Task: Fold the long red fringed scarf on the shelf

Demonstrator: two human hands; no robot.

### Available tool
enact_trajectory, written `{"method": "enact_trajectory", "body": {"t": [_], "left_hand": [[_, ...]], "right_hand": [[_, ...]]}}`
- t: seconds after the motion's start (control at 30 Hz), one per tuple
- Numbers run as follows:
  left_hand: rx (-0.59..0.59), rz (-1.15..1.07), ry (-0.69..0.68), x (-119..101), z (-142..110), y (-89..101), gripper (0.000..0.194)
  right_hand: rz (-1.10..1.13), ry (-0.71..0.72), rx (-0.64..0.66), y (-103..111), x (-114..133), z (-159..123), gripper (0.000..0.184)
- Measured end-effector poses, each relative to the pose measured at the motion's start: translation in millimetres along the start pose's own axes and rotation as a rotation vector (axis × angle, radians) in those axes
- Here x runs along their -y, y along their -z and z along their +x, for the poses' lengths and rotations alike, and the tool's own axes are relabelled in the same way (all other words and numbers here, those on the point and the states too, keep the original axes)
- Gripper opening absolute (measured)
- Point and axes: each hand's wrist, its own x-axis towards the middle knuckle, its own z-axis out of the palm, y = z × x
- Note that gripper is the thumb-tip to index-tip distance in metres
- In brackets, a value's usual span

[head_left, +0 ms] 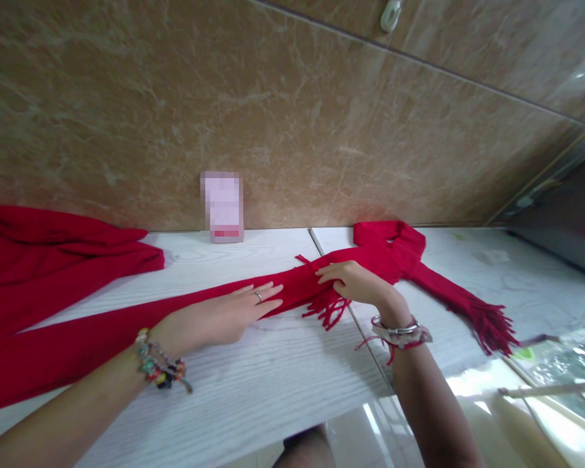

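Observation:
A long strip of red cloth runs from the left edge across the white surface towards a red fringed scarf. My left hand lies palm down on the strip, its fingers stretched and spread. To its right, my right hand has bent fingers over the red cloth and the thumb tucked at its near edge, closed on it. Loose fringe hangs out beneath that hand. Beyond it, the scarf makes a loop, and its other fringed end points right. Where strip and scarf meet is covered by my right hand.
More red cloth is bunched at the left. A pinkish blurred box stands against the brown marbled wall. A seam splits the white tabletop. At right are a dark grey object and clear plastic.

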Motion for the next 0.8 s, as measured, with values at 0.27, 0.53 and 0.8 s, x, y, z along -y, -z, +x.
{"method": "enact_trajectory", "body": {"t": [0.27,0.53,0.8], "left_hand": [[0.058,0.014,0.056,-3.4,11.5,-0.8,0.045],[-0.03,0.029,0.049,3.7,19.3,-22.5,0.047],[0.033,-0.022,0.048,1.1,15.4,-14.0,0.045]], "right_hand": [[0.016,0.07,0.009,-1.4,14.3,5.7,0.026],[-0.227,-0.051,-0.067,-41.9,32.2,19.4,0.043],[-0.322,-0.477,0.011,-20.2,6.0,-2.5,0.047]]}}
